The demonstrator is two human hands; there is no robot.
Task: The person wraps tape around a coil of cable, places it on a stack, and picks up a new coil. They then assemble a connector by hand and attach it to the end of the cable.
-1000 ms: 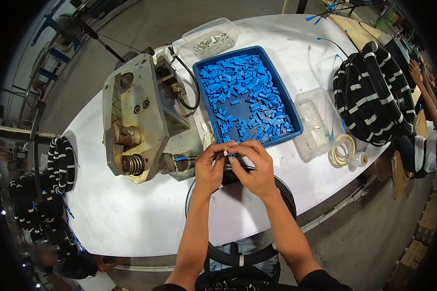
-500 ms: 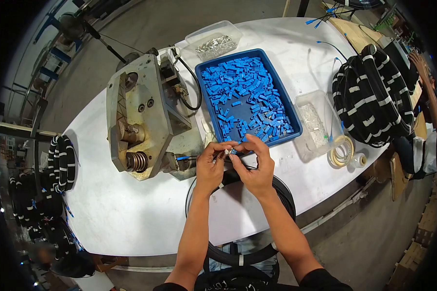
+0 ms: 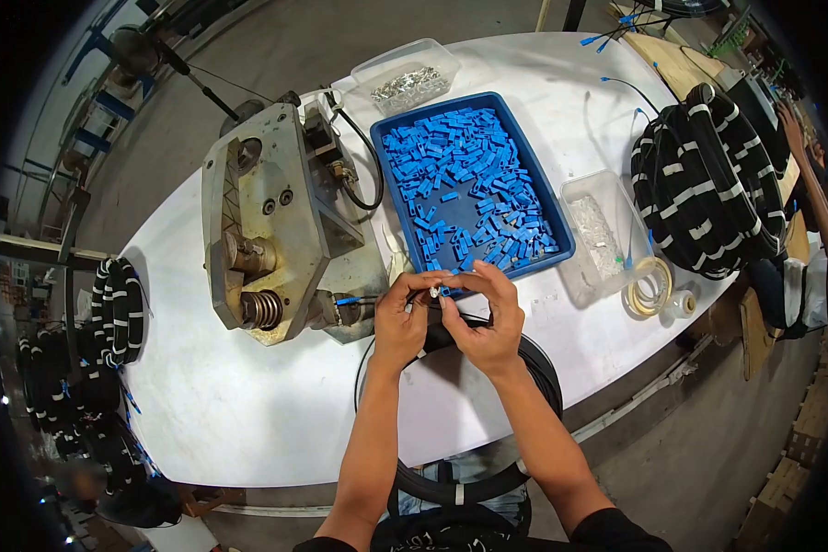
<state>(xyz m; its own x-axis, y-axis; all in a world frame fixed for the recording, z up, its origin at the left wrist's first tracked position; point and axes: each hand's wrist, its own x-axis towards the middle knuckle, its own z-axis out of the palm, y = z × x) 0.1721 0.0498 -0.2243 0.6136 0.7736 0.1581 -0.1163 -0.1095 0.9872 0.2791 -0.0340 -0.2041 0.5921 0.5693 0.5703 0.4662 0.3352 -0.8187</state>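
Observation:
My left hand (image 3: pixel 401 322) pinches a small whitish end piece (image 3: pixel 435 292) on a dark cable. Against it, my right hand (image 3: pixel 488 317) holds a small blue connector (image 3: pixel 446 292) between thumb and finger. Both hands meet just below the near edge of a blue tray (image 3: pixel 568 247) full of loose blue connectors. Under my wrists a coil of black cable (image 3: pixel 545 377) overhangs the front edge of the table. A blue-tipped cable (image 3: pixel 348 301) lies left of my left hand, beside the metal machine.
A metal machine (image 3: pixel 290 221) stands left. Clear bins, one of metal parts (image 3: pixel 409 85) and one of clear pieces (image 3: pixel 596 235), flank the tray. Tape rolls (image 3: pixel 651 287) and a banded cable coil (image 3: pixel 708 184) are right. A co-worker's arm (image 3: pixel 805 161) shows far right.
My fingers have shifted slightly around the small pieces, and the blue connector shows more clearly between them. The camera view has moved very slightly.

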